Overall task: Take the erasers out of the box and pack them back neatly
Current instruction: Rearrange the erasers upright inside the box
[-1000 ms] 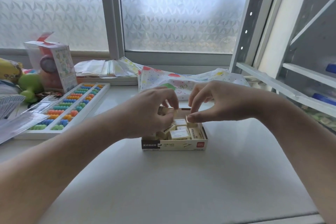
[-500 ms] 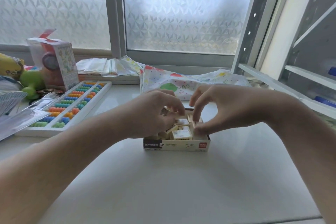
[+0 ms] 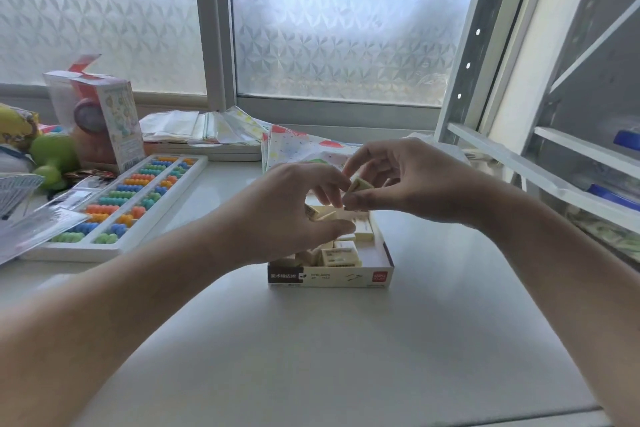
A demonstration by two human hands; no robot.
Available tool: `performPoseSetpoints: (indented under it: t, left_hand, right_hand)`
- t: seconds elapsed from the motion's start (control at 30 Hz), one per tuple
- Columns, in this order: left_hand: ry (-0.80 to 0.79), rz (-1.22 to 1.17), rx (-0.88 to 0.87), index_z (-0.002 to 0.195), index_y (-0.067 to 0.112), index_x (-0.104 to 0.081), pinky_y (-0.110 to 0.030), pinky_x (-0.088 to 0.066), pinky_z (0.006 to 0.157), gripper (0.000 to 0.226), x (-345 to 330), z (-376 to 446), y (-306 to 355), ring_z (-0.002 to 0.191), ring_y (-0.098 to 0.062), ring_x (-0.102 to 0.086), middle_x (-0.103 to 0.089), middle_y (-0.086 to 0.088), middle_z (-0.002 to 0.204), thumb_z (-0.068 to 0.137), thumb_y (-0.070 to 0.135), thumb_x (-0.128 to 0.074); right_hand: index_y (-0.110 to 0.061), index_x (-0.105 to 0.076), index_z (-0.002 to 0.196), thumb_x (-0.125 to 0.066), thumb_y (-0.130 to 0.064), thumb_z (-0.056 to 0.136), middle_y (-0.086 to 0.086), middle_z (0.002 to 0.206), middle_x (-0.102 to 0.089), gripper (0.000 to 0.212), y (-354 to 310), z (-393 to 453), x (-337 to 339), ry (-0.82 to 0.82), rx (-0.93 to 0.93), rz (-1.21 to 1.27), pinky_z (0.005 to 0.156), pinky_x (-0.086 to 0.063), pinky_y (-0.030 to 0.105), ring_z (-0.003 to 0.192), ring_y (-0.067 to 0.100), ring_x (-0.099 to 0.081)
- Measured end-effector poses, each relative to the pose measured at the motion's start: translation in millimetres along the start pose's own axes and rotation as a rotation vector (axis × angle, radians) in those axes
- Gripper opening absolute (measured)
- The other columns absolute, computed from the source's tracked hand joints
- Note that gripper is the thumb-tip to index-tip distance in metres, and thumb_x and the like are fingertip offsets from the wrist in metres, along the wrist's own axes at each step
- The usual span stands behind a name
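You are in the taking-out step. Your right hand (image 3: 412, 180) pinches one eraser (image 3: 360, 184) above the box (image 3: 329, 276), which sits mid-worktop. Your left hand (image 3: 294, 208) holds another eraser (image 3: 316, 211) loosely. Next, put both down beside the box.

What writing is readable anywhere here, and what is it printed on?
"deli": white letters on the red patch at the right end of the eraser box front wall.
"美术橡皮擦": seemingly, on the dark panel at the left end of that wall; small, so uncertain.
Middle print on that wall: too small to read.
Labels on the erasers in the box: blurred.
Print on the toy carton by the window: unreadable.
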State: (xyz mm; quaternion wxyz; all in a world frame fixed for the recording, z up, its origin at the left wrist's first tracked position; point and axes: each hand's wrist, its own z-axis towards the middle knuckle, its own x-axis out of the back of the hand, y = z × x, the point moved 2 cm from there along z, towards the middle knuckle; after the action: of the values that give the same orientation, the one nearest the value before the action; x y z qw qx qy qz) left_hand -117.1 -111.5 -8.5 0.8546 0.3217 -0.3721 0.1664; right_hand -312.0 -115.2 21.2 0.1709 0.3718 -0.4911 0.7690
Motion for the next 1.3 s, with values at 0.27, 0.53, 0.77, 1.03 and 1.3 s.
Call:
performPoseSetpoints:
  t: [0.27, 0.53, 0.77, 1.03, 1.3]
  left_hand:
    - [0.168, 0.076, -0.071, 0.108, 0.024, -0.07, -0.022, -0.052, 0.075, 0.026, 7, 3, 5, 0.083, -0.005, -0.065, -0.068, 0.012, 0.093, 0.084, 0.031, -0.076]
    - [0.148, 0.077, -0.07, 0.12, 0.019, -0.07, -0.017, -0.051, 0.078, 0.032, 9, 1, 5, 0.086, -0.003, -0.065, -0.067, 0.007, 0.1, 0.088, 0.014, -0.073]
    - [0.175, -0.131, 0.003, 0.113, 0.027, -0.075, -0.022, -0.057, 0.082, 0.032, 1, 0, 7, 0.085, -0.007, -0.069, -0.063, 0.006, 0.105, 0.082, 0.024, -0.081]
    - [0.141, -0.236, 0.093, 0.106, 0.029, -0.076, -0.024, -0.058, 0.087, 0.025, -4, 1, 9, 0.088, -0.003, -0.071, -0.07, 0.01, 0.098, 0.081, 0.026, -0.082]
    - [-0.139, -0.161, 0.102, 0.089, 0.028, -0.082, -0.025, -0.056, 0.075, 0.011, -10, 4, 17, 0.075, 0.002, -0.067, -0.077, 0.007, 0.082, 0.077, 0.027, -0.084]
  right_hand:
    - [-0.017, -0.071, 0.11, -0.07, -0.035, 0.095, 0.002, 0.093, -0.082, 0.023, -1, 4, -5, 0.008, -0.072, 0.131, 0.072, -0.054, 0.024, 0.08, 0.012, -0.075]
    - [-0.017, -0.08, 0.104, -0.066, -0.029, 0.097, 0.005, 0.091, -0.081, 0.02, 3, 2, 5, 0.032, -0.105, 0.172, 0.076, -0.054, 0.033, 0.079, 0.016, -0.072]
    - [-0.021, -0.083, 0.085, -0.083, -0.047, 0.067, 0.0, 0.082, -0.081, 0.032, 5, 3, 8, 0.033, -0.103, 0.213, 0.071, -0.051, 0.029, 0.071, 0.006, -0.071]
    - [-0.016, -0.08, 0.089, -0.061, -0.037, 0.1, 0.001, 0.082, -0.08, 0.031, 13, 3, 17, 0.127, -0.1, -0.052, 0.073, -0.054, 0.037, 0.075, 0.015, -0.073]
    - [-0.026, -0.083, 0.079, -0.08, -0.028, 0.087, -0.013, 0.07, -0.076, 0.009, 23, 11, -10, -0.073, -0.051, -0.205, 0.06, -0.047, 0.015, 0.064, -0.001, -0.066]
